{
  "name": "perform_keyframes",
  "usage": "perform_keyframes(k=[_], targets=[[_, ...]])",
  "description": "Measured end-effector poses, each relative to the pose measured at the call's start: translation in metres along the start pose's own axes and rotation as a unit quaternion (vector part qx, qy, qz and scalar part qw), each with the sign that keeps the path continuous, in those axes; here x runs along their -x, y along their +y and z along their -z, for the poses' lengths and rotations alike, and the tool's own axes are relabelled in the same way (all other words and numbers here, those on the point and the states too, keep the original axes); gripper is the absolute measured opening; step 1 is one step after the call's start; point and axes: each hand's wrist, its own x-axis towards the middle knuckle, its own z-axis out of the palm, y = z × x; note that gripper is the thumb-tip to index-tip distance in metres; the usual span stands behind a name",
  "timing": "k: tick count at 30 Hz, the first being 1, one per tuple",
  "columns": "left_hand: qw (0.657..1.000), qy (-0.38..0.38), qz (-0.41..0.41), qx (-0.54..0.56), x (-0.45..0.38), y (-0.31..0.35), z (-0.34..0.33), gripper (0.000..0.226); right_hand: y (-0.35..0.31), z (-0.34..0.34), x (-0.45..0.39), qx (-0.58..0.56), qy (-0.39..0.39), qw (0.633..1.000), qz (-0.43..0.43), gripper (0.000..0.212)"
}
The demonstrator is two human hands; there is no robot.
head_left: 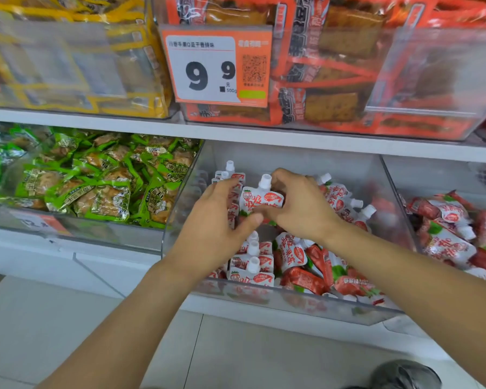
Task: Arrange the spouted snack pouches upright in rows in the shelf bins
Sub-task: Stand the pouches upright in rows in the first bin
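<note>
A clear plastic shelf bin (pixel 292 307) holds several white-and-red spouted snack pouches. One upright pouch (pixel 260 199) with a white spout is held between both hands. My right hand (pixel 300 206) curls round its right side and top. My left hand (pixel 219 217) has its thumb on the pouch's lower front, and its fingers reach an upright row (pixel 230 175) at the back left. Another upright row (pixel 253 265) stands at the front left. Loose pouches (pixel 314 265) lie jumbled on the right of the bin.
A bin of green snack packs (pixel 96 181) sits to the left; another bin of spouted pouches (pixel 455 228) sits to the right. The shelf above carries yellow and orange packs and a 9.9 price tag (pixel 216 68). White floor tiles lie below.
</note>
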Motion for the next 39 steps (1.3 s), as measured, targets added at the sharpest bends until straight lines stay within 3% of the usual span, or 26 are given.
perform_keyframes(k=[4,7,10,14,17,21,24,27,29,31,34,36,39], targets=[[0.992,-0.102,-0.076,-0.023,0.023,0.002,0.009,0.033,0.005,-0.001,-0.009,-0.004,-0.174,0.984,-0.032,0.039],[0.981,-0.163,-0.097,-0.048,0.033,-0.003,0.004,0.056,0.003,0.001,-0.015,0.09,-0.29,0.953,-0.011,0.023],[0.982,-0.154,-0.094,-0.052,0.036,-0.01,0.002,0.059,-0.003,-0.001,-0.02,0.097,-0.337,0.937,-0.013,0.039],[0.983,-0.139,-0.107,-0.06,0.037,-0.01,0.002,0.053,-0.006,-0.005,-0.02,0.097,-0.366,0.925,0.011,0.017],[0.983,-0.123,-0.125,-0.062,0.036,-0.012,0.001,0.049,-0.007,-0.003,-0.021,0.112,-0.388,0.914,0.017,0.012],[0.983,-0.119,-0.129,-0.06,0.033,-0.013,-0.002,0.069,-0.01,-0.002,-0.02,0.185,-0.422,0.887,0.036,0.031],[0.983,-0.126,-0.117,-0.069,0.025,-0.01,-0.007,0.088,-0.012,0.009,-0.019,0.139,-0.47,0.872,0.006,0.044],[0.98,-0.147,-0.114,-0.072,0.016,-0.008,-0.014,0.086,-0.004,0.015,-0.014,0.148,-0.413,0.898,0.021,0.024],[0.979,-0.152,-0.115,-0.07,0.012,-0.008,-0.016,0.08,0.004,0.021,-0.006,0.216,-0.312,0.923,0.068,0.013],[0.978,-0.154,-0.112,-0.09,0.01,-0.01,-0.016,0.076,0.008,0.032,0.005,0.275,-0.221,0.93,0.105,0.027],[0.974,-0.163,-0.115,-0.11,0.011,-0.011,-0.016,0.073,0.007,0.045,0.026,0.344,-0.212,0.913,0.063,0.046],[0.972,-0.166,-0.117,-0.119,0.013,-0.009,-0.015,0.071,0.006,0.043,0.038,0.37,-0.229,0.9,0.018,0.047],[0.971,-0.164,-0.117,-0.126,0.015,-0.006,-0.013,0.069,0.004,0.038,0.046,0.323,-0.202,0.924,-0.016,0.039]])
